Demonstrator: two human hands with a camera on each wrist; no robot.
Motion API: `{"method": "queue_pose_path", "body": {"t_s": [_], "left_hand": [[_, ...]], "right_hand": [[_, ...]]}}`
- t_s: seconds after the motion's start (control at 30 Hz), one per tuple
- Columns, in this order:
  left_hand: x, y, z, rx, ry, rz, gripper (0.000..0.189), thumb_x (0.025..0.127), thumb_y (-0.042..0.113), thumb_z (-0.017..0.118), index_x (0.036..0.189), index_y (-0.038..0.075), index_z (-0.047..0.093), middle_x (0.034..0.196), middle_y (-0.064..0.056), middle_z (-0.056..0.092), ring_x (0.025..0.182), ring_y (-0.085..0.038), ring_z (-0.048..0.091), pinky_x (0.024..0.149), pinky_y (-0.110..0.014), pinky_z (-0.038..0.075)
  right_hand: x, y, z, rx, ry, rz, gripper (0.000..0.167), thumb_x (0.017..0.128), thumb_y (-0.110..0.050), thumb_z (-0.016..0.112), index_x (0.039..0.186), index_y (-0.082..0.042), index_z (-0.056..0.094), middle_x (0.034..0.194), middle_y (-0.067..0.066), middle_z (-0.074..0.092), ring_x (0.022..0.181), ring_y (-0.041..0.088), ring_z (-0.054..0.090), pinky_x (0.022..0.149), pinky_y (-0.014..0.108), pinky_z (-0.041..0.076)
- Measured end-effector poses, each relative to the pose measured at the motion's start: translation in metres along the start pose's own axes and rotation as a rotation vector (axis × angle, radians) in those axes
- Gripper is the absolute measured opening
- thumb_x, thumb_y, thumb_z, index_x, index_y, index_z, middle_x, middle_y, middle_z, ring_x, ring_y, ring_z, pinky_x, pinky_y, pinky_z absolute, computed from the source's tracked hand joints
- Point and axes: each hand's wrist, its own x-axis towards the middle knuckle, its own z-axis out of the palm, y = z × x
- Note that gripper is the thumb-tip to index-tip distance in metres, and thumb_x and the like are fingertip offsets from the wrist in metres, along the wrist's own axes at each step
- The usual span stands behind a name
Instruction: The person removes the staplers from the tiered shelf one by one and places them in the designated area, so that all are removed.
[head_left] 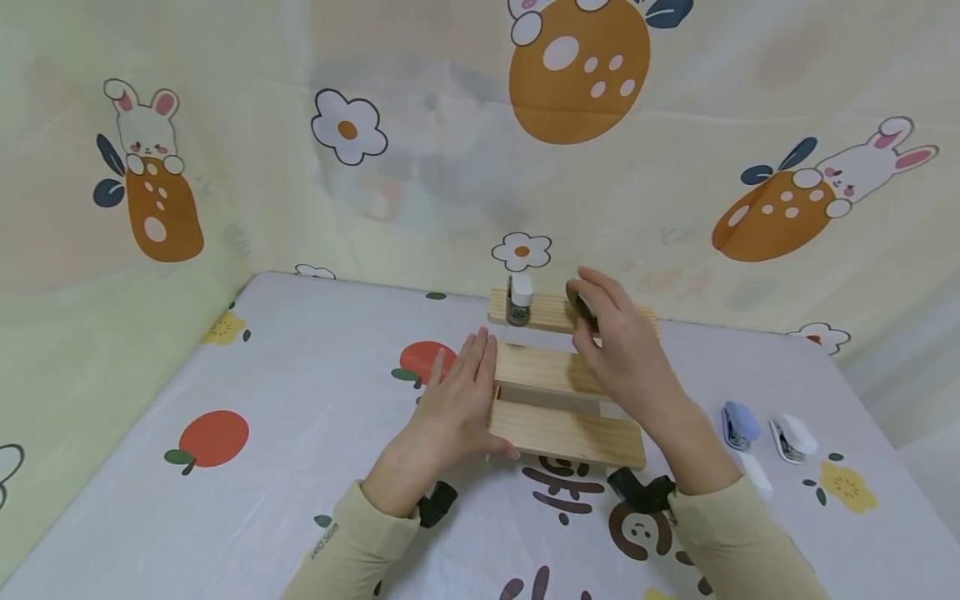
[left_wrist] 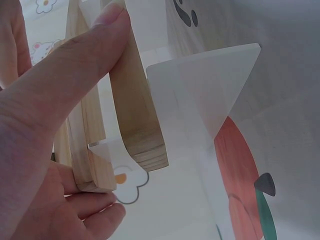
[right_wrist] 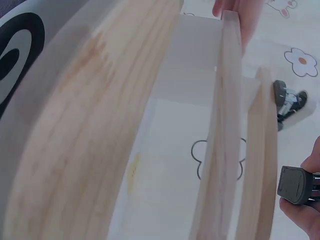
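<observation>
A three-step rack of pale wooden planks (head_left: 570, 432) with clear side panels (left_wrist: 200, 87) stands on the cloth. My left hand (head_left: 453, 404) grips its left end, thumb on the front plank and fingers along the side. Over the rear plank, my right hand (head_left: 630, 354) pinches a dark mini stapler (right_wrist: 295, 185) between thumb and fingers. In the head view that stapler is partly hidden by the hand. To its left on the rear plank stands another mini stapler (head_left: 519, 300), white-topped with a dark body.
Right of the rack, a blue mini stapler (head_left: 741, 423) and a white mini stapler (head_left: 793, 437) lie on the printed tablecloth (head_left: 300, 400). A white strip (head_left: 754, 477) lies beside the right wrist. Behind the rack hangs a rabbit-patterned curtain (head_left: 420, 225).
</observation>
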Motion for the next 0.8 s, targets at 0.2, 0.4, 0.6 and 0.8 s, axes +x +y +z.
{"method": "queue_pose_path", "body": {"t_s": [0.2,0.4,0.6,0.8], "left_hand": [[-0.001,0.001,-0.001,0.004,0.001,-0.001,0.142,0.055,0.057,0.092,0.158,-0.001,0.012,0.167,-0.014,0.011,0.155,-0.029,0.015,0.124,-0.056,0.013],[-0.002,0.002,-0.001,0.01,0.007,0.003,0.142,0.055,0.056,0.092,0.157,-0.001,0.013,0.167,-0.015,0.012,0.155,-0.029,0.015,0.123,-0.056,0.014],[-0.002,0.001,0.0,0.01,0.02,0.012,0.142,0.054,0.057,0.092,0.157,-0.002,0.014,0.167,-0.015,0.013,0.154,-0.029,0.017,0.123,-0.057,0.015],[-0.002,0.001,0.0,0.012,0.02,0.01,0.141,0.055,0.056,0.092,0.157,-0.002,0.013,0.167,-0.015,0.013,0.154,-0.029,0.016,0.123,-0.057,0.015]], "right_hand": [[-0.007,0.0,-0.013,-0.013,0.037,-0.018,0.044,0.086,0.012,0.059,0.13,0.009,0.056,0.143,0.023,0.051,0.11,0.038,0.063,0.066,0.041,0.056],[-0.018,0.002,-0.024,-0.036,0.074,-0.019,0.047,0.083,0.013,0.061,0.13,0.007,0.057,0.143,0.02,0.052,0.109,0.035,0.064,0.06,0.032,0.049],[-0.031,0.008,-0.035,-0.059,0.115,-0.034,0.047,0.081,0.015,0.062,0.127,0.007,0.059,0.14,0.02,0.054,0.105,0.034,0.064,0.054,0.015,0.03],[-0.04,0.009,-0.045,-0.085,0.126,-0.024,0.051,0.079,0.016,0.066,0.128,0.006,0.059,0.141,0.019,0.054,0.111,0.035,0.063,0.068,0.005,0.033]]}}
